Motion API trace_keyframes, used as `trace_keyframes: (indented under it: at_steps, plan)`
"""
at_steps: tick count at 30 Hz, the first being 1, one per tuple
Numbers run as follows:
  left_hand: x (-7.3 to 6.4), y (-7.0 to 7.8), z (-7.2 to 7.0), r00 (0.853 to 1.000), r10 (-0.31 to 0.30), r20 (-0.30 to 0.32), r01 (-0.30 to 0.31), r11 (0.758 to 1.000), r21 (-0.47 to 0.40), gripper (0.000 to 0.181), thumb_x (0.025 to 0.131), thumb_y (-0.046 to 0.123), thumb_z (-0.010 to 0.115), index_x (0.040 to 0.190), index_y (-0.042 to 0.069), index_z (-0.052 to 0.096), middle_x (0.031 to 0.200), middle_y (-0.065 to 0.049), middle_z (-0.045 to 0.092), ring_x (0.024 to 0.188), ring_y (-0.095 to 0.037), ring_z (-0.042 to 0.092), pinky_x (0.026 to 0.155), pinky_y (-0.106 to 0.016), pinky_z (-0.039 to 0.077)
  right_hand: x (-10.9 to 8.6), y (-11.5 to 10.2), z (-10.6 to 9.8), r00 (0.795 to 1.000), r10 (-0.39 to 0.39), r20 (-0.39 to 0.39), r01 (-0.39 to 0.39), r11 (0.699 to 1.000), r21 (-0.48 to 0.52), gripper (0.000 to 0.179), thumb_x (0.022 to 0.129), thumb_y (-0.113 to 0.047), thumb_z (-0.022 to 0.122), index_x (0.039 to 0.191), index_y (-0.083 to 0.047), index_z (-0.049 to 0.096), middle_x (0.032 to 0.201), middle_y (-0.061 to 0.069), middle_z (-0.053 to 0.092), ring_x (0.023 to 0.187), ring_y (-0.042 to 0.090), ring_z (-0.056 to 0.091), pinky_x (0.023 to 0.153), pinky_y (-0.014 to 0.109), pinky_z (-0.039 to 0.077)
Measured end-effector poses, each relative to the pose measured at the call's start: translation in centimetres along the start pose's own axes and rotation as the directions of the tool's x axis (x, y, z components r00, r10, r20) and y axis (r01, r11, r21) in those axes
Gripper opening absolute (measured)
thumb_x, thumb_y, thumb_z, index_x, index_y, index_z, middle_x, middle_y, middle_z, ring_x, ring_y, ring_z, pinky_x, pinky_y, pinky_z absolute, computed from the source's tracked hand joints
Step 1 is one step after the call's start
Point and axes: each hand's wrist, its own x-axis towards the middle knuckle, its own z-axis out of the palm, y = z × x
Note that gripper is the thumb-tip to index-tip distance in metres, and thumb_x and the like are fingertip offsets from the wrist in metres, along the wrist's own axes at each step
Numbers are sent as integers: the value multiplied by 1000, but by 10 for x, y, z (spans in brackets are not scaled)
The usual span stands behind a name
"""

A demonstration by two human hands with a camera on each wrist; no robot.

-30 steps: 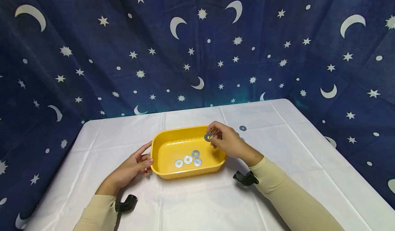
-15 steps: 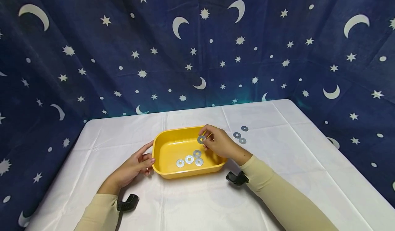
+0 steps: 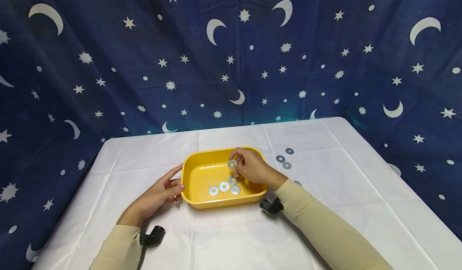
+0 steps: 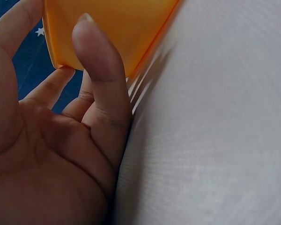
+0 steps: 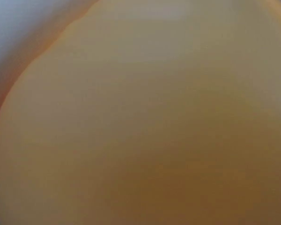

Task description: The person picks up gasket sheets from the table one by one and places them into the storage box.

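In the head view a yellow rectangular tray (image 3: 197, 175) sits mid-table. My left hand (image 3: 155, 197) rests against its left end, fingers mostly extended. The left wrist view shows the thumb (image 4: 99, 51) and another finger by the tray wall (image 4: 131, 33). Over the tray's right part, my right hand (image 3: 252, 167) pinches a flat metal washer (image 3: 229, 165) between thumb and fingers, above the tray floor. Several washers (image 3: 211, 191) lie loose in the tray, below that hand. Blurred yellow fills the right wrist view, where neither hand nor washer shows.
Right of the tray, more washers (image 3: 286, 151) lie on the white tablecloth (image 3: 343, 206); one washer (image 3: 298, 183) is partly hidden behind the right forearm. A dark blue curtain (image 3: 195, 97) with moons and stars hangs behind the table.
My right hand has moved left, further over the tray, carrying the pinched washer. Washers on the cloth to the right have come into sight. The left hand keeps its place; the head view shifts slightly.
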Motion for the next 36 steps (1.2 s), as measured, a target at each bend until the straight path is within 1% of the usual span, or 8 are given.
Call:
trace_keyframes:
  at_steps: [5,8,13,18,22,25,30,36]
  plan:
    - [1,1,1,1000,-10,-8,10,1000,6,69,90,22,59,144,37,19,99,-9,50,71,-20,55,64,-29,52,3,2,2,999,14,31,-14,1000,2,27,82,4,56,102,-14,57,83,8,58,60,17,61,57,25,50]
    - [1,1,1,1000,-12,-12,12,1000,7,69,90,22,59,144,36,19,98,-10,50,71,-20,55,64,-29,52,5,3,4,998,38,47,-38,999,7,27,82,5,55,102,-13,57,84,8,57,60,18,62,56,26,51]
    - [1,0,1,1000,-8,-13,8,1000,10,68,90,22,59,144,37,20,97,-9,50,71,-21,55,64,-29,52,8,4,7,996,71,58,-70,997,-12,26,82,4,56,101,-12,58,85,8,56,60,20,63,56,25,52]
    - [1,-1,0,1000,-5,-12,5,1000,6,68,90,22,59,144,37,20,95,-7,50,71,-21,56,63,-29,52,11,7,9,997,64,48,-60,995,-79,22,82,2,59,97,-14,59,83,5,57,65,17,60,58,23,51]
    - [2,-2,0,1000,-1,-5,1,1000,0,68,90,21,59,144,37,21,96,-8,50,71,-20,56,63,-29,52,12,9,9,999,37,27,-33,989,-144,19,81,-1,62,95,-15,61,81,3,58,71,15,54,62,22,48]
    - [3,-1,0,1000,1,-5,-1,1000,0,68,90,21,59,144,37,21,97,-8,51,70,-20,55,63,-29,52,12,9,10,1000,20,23,-16,986,-166,18,81,-2,61,94,-14,62,80,3,59,74,15,52,65,23,46]
    - [2,0,1,1000,-2,-8,2,1000,1,69,89,21,59,144,37,20,95,-7,51,69,-20,54,62,-28,51,12,10,11,998,49,39,-42,986,-159,20,81,0,60,95,-14,63,79,3,59,73,15,53,65,23,46]
    - [3,0,0,1000,1,-1,-1,1000,-12,70,89,19,59,145,36,19,95,-7,50,68,-18,53,61,-27,50,13,10,11,996,73,42,-64,980,-188,20,80,-2,63,97,-14,64,79,0,59,75,14,53,69,24,46]
